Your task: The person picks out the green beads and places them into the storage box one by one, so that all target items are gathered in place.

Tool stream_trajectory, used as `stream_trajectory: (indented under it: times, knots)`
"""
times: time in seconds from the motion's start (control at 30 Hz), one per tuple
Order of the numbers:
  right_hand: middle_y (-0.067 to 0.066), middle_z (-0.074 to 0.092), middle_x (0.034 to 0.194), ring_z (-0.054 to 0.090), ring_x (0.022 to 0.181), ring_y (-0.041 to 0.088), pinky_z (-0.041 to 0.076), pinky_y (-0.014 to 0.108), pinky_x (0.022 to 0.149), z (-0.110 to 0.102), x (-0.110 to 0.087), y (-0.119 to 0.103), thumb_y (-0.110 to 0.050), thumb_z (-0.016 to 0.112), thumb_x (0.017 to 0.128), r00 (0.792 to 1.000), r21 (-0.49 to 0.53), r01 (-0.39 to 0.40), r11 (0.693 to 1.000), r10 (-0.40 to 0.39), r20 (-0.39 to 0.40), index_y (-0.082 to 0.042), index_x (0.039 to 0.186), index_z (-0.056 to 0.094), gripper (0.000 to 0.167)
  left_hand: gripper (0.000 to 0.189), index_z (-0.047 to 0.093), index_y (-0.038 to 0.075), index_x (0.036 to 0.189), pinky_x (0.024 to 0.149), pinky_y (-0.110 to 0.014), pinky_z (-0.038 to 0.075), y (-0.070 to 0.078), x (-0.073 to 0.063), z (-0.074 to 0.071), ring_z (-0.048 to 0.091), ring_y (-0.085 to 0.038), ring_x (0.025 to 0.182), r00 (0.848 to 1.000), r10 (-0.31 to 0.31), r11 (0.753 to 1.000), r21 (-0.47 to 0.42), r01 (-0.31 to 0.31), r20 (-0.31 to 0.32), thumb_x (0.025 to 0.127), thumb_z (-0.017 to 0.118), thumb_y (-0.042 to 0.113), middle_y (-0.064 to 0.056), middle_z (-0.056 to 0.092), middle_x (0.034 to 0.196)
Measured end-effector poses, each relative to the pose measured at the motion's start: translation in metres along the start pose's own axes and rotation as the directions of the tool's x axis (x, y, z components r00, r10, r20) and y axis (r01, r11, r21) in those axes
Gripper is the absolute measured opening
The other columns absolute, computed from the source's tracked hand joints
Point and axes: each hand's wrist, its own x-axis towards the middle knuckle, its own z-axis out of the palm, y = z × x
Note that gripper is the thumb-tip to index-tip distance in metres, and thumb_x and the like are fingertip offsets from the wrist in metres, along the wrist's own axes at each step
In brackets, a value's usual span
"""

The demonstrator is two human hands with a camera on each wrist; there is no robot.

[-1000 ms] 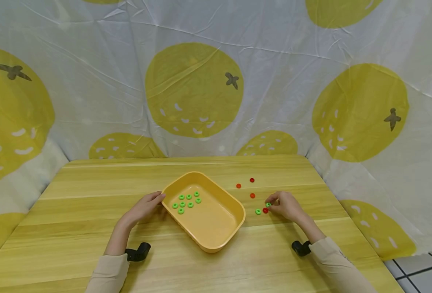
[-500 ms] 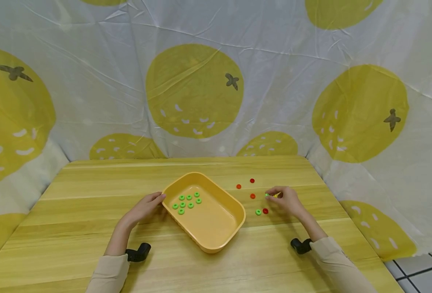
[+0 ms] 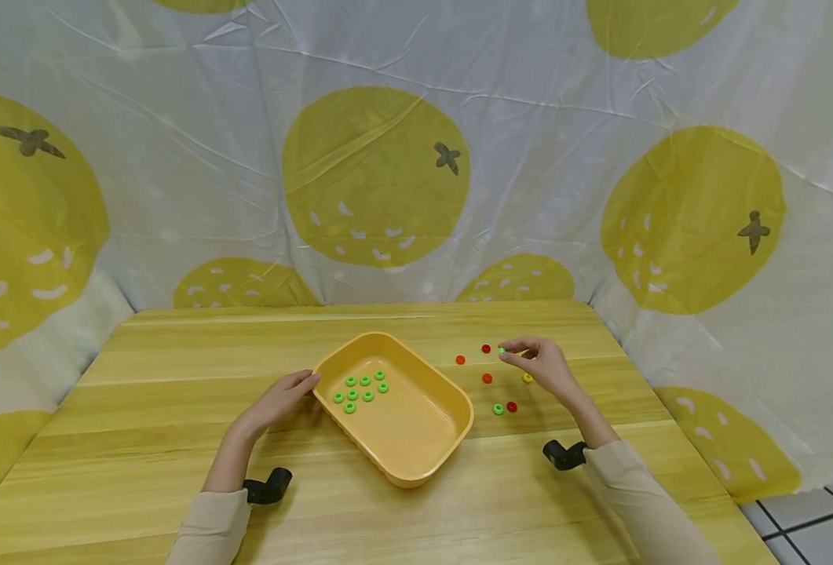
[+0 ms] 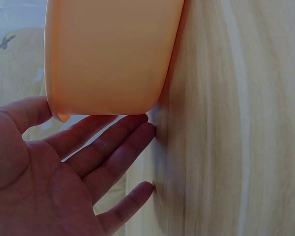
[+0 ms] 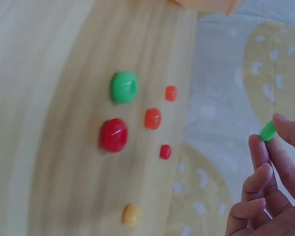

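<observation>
My right hand (image 3: 545,367) pinches a green ring-shaped bead (image 5: 268,131) between thumb and fingertips, raised above the far right part of the table. Beneath and around it lie a yellow bead (image 3: 527,378), a second green bead (image 5: 124,87), red beads (image 3: 511,407) and orange beads (image 3: 487,378). My left hand (image 3: 285,400) holds the left corner of an orange plastic tray (image 3: 451,384), thumb at the rim and fingers against the outer wall. Several green beads (image 3: 352,395) lie inside, grouped toward the tray's left end.
The wooden table (image 3: 197,377) reaches back to a pale cloth (image 3: 529,180) printed with yellow fruit, which hangs behind and at both sides. Each wrist wears a black camera mount (image 3: 268,486). Floor tiles (image 3: 822,522) show at the lower right.
My right hand has lifted the green bead away from beside the red one, moving it up and toward the back of the table. The yellow bead is uncovered. Left hand and tray stay put.
</observation>
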Motion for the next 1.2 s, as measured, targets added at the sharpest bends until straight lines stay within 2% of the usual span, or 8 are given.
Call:
stream_trajectory:
  times: [0.17,0.27,0.43,0.57,0.7,0.83,1.03,1.2]
  knots:
    - [0.014,0.071,0.102,0.059,0.075,0.016,0.048,0.026,0.058,0.005,0.008,-0.017,-0.032,0.068,0.086,1.000,0.035,-0.006,0.999,0.006,0.004,-0.011,0.110,0.070,0.032,0.060,0.024,-0.016,0.141,0.112,-0.058,0.025,-0.001,0.000,0.000,0.024,-0.048,0.137,1.000,-0.001,1.000,0.004,0.001,-0.003,0.104,0.030,0.031,-0.035,0.029,0.145]
    - [0.018,0.071,0.100,0.060,0.074,0.015,0.047,0.024,0.060,0.010,0.014,-0.027,-0.031,0.068,0.086,1.000,0.047,0.011,0.999,-0.012,0.010,-0.010,0.109,0.070,0.031,0.060,0.025,-0.016,0.141,0.112,-0.058,0.024,0.000,0.001,0.000,0.024,-0.048,0.137,1.000,-0.006,1.000,0.010,0.006,-0.007,0.104,0.030,0.031,-0.035,0.029,0.145]
    - [0.016,0.071,0.100,0.059,0.072,0.012,0.045,0.021,0.056,0.019,0.024,-0.044,-0.030,0.068,0.086,0.999,0.053,0.041,0.998,-0.042,0.026,-0.008,0.110,0.070,0.032,0.061,0.024,-0.016,0.141,0.112,-0.058,0.024,0.000,0.001,0.000,0.023,-0.048,0.137,1.000,-0.016,1.000,0.012,0.016,-0.006,0.104,0.030,0.032,-0.035,0.027,0.146]
    - [0.015,0.069,0.107,0.057,0.070,0.015,0.046,0.023,0.053,0.027,0.031,-0.057,-0.027,0.068,0.087,0.998,0.087,0.055,0.995,-0.058,0.039,-0.006,0.113,0.068,0.033,0.060,0.025,-0.015,0.141,0.112,-0.059,0.024,0.000,0.000,0.000,0.023,-0.048,0.137,1.000,-0.004,1.000,0.008,0.004,0.001,0.104,0.030,0.032,-0.034,0.028,0.146]
    - [0.015,0.068,0.111,0.056,0.076,0.021,0.044,0.024,0.053,0.036,0.038,-0.070,-0.026,0.068,0.086,0.996,0.100,0.073,0.992,-0.078,0.042,-0.007,0.112,0.069,0.032,0.059,0.027,-0.015,0.141,0.111,-0.058,0.025,0.000,0.000,0.000,0.025,-0.047,0.137,1.000,0.010,1.000,-0.002,-0.010,0.004,0.104,0.030,0.031,-0.034,0.032,0.145]
    - [0.012,0.069,0.109,0.057,0.081,0.023,0.046,0.024,0.059,0.047,0.045,-0.082,-0.029,0.070,0.085,0.994,0.095,0.098,0.991,-0.103,0.044,-0.010,0.108,0.071,0.031,0.058,0.029,-0.015,0.140,0.111,-0.058,0.027,-0.001,0.000,-0.001,0.028,-0.047,0.136,1.000,0.022,1.000,-0.012,-0.022,0.005,0.104,0.031,0.030,-0.033,0.036,0.142]
    - [0.008,0.070,0.104,0.058,0.078,0.021,0.049,0.027,0.062,0.063,0.055,-0.095,-0.030,0.070,0.085,0.988,0.099,0.139,0.985,-0.146,0.060,-0.012,0.107,0.072,0.029,0.056,0.031,-0.015,0.139,0.110,-0.057,0.029,-0.003,0.001,-0.001,0.033,-0.046,0.134,0.999,0.038,0.999,-0.014,-0.038,0.005,0.104,0.030,0.029,-0.032,0.042,0.138]
    - [0.008,0.071,0.106,0.059,0.077,0.021,0.050,0.026,0.064,0.079,0.062,-0.107,-0.026,0.070,0.085,0.981,0.108,0.170,0.979,-0.179,0.078,-0.009,0.108,0.071,0.029,0.056,0.031,-0.015,0.139,0.110,-0.057,0.029,-0.003,0.001,-0.001,0.032,-0.046,0.134,0.999,0.042,0.999,-0.012,-0.042,-0.002,0.104,0.031,0.029,-0.032,0.042,0.139]
